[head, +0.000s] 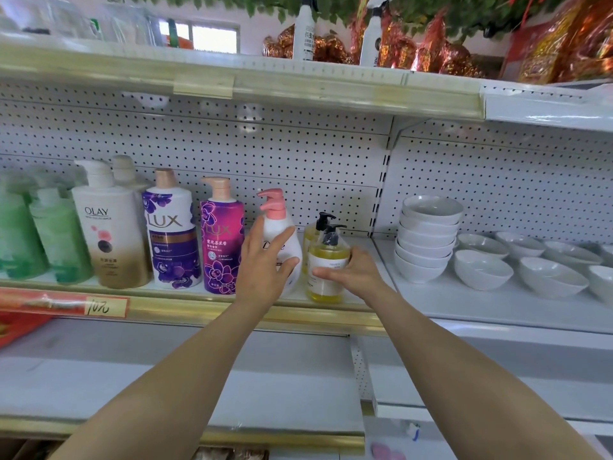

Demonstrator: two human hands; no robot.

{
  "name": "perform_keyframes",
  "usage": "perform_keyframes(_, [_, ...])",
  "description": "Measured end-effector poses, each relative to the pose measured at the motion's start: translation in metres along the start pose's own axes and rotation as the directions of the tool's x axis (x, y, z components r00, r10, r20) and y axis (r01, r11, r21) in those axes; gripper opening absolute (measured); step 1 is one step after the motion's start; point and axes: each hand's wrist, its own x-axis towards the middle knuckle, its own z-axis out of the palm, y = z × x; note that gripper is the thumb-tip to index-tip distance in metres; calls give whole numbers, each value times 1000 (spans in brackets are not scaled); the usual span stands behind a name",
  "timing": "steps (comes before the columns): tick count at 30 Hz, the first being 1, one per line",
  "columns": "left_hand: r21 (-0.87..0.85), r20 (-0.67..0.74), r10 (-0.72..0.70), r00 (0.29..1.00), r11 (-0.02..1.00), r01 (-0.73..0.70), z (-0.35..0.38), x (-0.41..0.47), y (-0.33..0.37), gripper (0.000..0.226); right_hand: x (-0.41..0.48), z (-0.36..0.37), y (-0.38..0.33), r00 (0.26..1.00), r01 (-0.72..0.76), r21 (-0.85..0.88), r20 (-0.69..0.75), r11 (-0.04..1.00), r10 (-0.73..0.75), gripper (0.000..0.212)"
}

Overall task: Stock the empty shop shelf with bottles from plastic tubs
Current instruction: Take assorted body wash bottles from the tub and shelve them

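On shelf (212,309), right hand (352,273) grips clear cylindrical yellow bottle (325,288).

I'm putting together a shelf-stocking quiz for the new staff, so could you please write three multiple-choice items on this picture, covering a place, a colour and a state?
1. Where does the stack of white bowls stand?
A) left of the green bottles
B) right of the yellow bottle
C) on the top shelf

2. What colour is the pump on the white bottle?
A) black
B) gold
C) pink

3. What is the right hand doing?
A) gripping the yellow bottle
B) hanging idle
C) lifting a bowl

Answers: B, the bowls fill the next bay to the right; C, its pump head is pink; A, thumb and fingers wrap that bottle's label.
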Motion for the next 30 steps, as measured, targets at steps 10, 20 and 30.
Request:
perform_keyframes(10, [22, -3, -9, 1000, 1000, 9, -1, 0, 0, 56, -29, -4, -20, 997, 54, 110, 40, 992, -58, 78])
perform_keyframes(20, [14, 9, -5, 1000, 1000, 5, 0, -1, -3, 57, -35, 2, -29, 994, 62, -29, -83, 998, -65, 74])
perform_keyframes(30, [18, 139, -37, 990, 999, 35, -20, -3, 10, 64, -63, -1, -47, 988, 27, -284, -135, 959, -68, 70])
